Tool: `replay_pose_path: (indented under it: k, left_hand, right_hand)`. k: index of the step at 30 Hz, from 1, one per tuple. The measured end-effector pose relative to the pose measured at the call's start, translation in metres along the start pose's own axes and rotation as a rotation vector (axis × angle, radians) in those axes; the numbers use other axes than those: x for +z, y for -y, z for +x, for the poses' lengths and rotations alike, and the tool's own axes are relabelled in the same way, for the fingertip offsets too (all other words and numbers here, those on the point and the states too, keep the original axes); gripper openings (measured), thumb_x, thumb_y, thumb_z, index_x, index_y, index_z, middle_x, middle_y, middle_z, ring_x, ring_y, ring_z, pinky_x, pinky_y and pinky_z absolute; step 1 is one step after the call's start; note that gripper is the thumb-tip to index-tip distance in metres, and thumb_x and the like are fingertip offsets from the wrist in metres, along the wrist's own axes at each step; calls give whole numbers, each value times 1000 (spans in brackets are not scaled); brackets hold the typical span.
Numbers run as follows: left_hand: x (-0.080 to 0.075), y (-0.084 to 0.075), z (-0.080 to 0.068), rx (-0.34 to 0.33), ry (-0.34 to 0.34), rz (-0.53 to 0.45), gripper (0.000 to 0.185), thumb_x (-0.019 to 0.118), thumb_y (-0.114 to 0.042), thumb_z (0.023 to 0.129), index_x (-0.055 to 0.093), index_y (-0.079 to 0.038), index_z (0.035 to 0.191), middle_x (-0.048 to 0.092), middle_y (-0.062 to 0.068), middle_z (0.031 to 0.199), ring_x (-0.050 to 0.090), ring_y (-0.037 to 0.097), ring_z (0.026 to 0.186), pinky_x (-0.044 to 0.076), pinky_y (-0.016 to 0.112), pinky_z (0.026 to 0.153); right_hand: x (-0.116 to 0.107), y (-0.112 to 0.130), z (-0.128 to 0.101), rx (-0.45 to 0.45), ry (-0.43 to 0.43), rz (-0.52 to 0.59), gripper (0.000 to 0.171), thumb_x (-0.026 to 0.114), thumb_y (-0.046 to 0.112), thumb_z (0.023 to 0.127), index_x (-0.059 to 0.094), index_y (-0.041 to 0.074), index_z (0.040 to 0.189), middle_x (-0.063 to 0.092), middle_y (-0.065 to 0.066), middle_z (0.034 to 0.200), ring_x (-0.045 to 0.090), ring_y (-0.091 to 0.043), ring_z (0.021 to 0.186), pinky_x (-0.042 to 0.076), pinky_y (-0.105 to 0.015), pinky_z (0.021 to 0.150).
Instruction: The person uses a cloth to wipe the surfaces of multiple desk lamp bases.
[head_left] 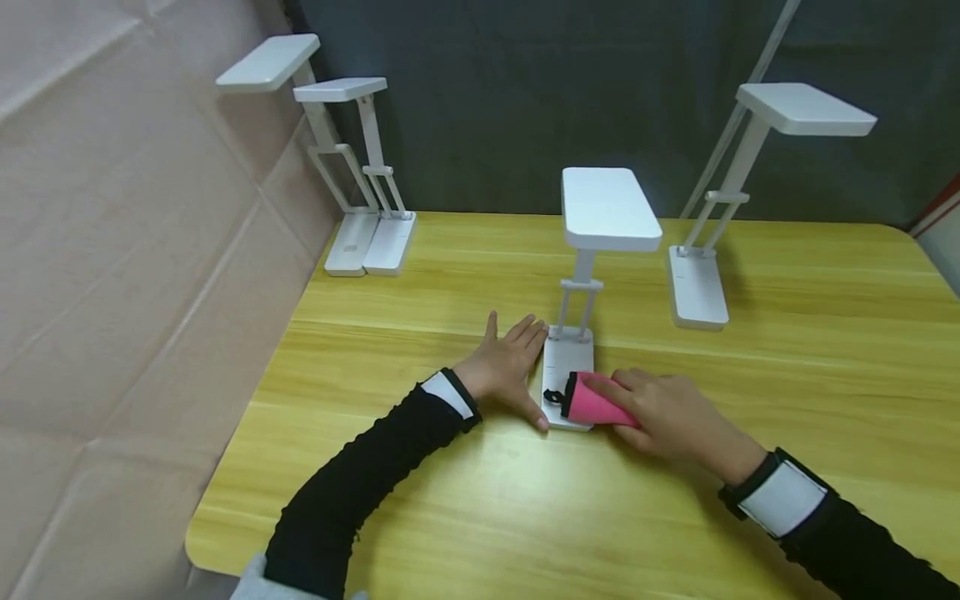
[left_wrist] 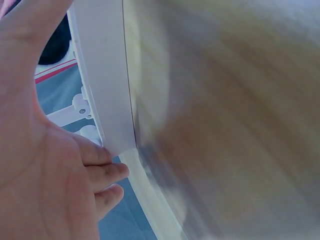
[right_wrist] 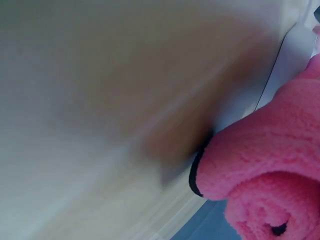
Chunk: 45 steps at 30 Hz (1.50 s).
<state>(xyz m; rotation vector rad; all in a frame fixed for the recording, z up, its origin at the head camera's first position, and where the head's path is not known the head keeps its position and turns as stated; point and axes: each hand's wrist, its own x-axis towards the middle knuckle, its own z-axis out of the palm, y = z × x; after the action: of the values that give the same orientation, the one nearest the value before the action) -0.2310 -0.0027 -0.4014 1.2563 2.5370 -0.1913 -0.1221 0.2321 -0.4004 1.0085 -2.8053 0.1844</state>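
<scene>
yellow wooden table [head_left: 787,400], dark curtain behind, several white lamps. left hand [head_left: 504,367] flat, fingers straight, pressed against base of nearest desk lamp [head_left: 570,379]. right hand [head_left: 667,412] curled round rolled pink cloth [head_left: 592,404], resting on that base.

Blurred tabletop [right_wrist: 100,100] (both wrist views)

Four desk lamps are standing on the table [head_left: 750,500]. The centre lamp [head_left: 592,250] is standing nearest the person. The left hand [head_left: 506,367] is lying against its base's left side; the right hand [head_left: 667,412] is pressing a rolled cloth [head_left: 588,402] on the base. The paired lamps [head_left: 360,167] are standing far left, and the right lamp [head_left: 720,208] behind right.
</scene>
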Motion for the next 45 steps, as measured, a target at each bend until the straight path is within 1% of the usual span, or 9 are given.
replay_pose_path:
  k: [5, 10, 16, 21, 24, 27, 30, 40, 45]
  left_hand:
    - [-1, 1, 0, -8, 5, 41, 144, 56, -90, 53, -1, -5, 153, 0, 10, 159, -7, 23, 145, -1, 66, 107]
    - [-2, 2, -1, -5, 4, 33, 142, 58, -89, 54, 0, -5, 153, 1, 10, 159, -6, 23, 145, -1, 66, 107]
    - [0, 0, -1, 5, 0, 2, 142, 58, -89, 54, 0, -5, 153, 1, 9, 159, -6, 23, 145, -2, 66, 107]
    - [3, 0, -2, 5, 0, -24, 142, 58, -90, 53, 2, -6, 153, 2, 8, 159, -6, 22, 145, -3, 65, 107]
    - [4, 0, -2, 9, 10, -30, 134, 57, -89, 55, 19, -6, 152, 2, 7, 160, -7, 22, 145, -3, 66, 107]
    - [4, 0, -1, 12, 15, -29, 117, 56, -89, 57, 49, -7, 139, 1, 8, 159, -9, 23, 145, -3, 67, 106]
    - [3, 2, 0, 5, 15, -26, 113, 56, -89, 57, 55, -7, 135, 0, 8, 159, -10, 23, 144, -4, 67, 106]
    - [1, 3, 0, 10, 8, -34, 138, 56, -90, 55, 6, -6, 153, 0, 7, 159, -9, 22, 144, -5, 66, 106]
    - [2, 3, 0, 13, 2, -41, 140, 57, -89, 55, 0, -6, 153, -1, 8, 159, -9, 23, 144, -5, 65, 106]
  right_hand:
    - [-2, 9, -8, -43, -12, 60, 60, 75, 27, 75, 59, 12, 130, 59, 1, 87, 45, -6, 61, 44, -24, 50]
    - [-8, 14, -10, -72, 34, 146, 55, 74, 26, 76, 61, 14, 128, 63, 3, 93, 47, -3, 65, 44, -23, 52]
    - [-28, 7, 5, -6, 90, 271, 47, 73, 20, 81, 63, 10, 126, 65, 4, 93, 49, -1, 67, 46, -24, 56]
    - [-28, -5, 33, 93, 32, 129, 51, 70, 22, 81, 59, 8, 130, 63, -5, 88, 51, -10, 63, 43, -25, 49]
    - [-21, -9, 46, 108, 19, 40, 55, 70, 24, 81, 57, 10, 133, 63, -10, 88, 55, -17, 64, 44, -27, 46]
    - [-10, -10, 54, 77, -12, -38, 60, 74, 28, 80, 55, 10, 134, 64, -15, 93, 61, -24, 68, 49, -32, 46]
    - [0, -8, 58, 30, -44, -112, 63, 77, 31, 79, 54, 8, 132, 64, -17, 97, 63, -30, 70, 52, -36, 47]
    - [2, 2, 52, -20, -24, -110, 62, 79, 30, 76, 56, 5, 127, 63, -15, 94, 63, -28, 69, 52, -37, 47]
    - [0, 6, 47, -51, -20, -122, 61, 78, 33, 77, 56, 6, 126, 63, -13, 90, 64, -29, 73, 53, -37, 50]
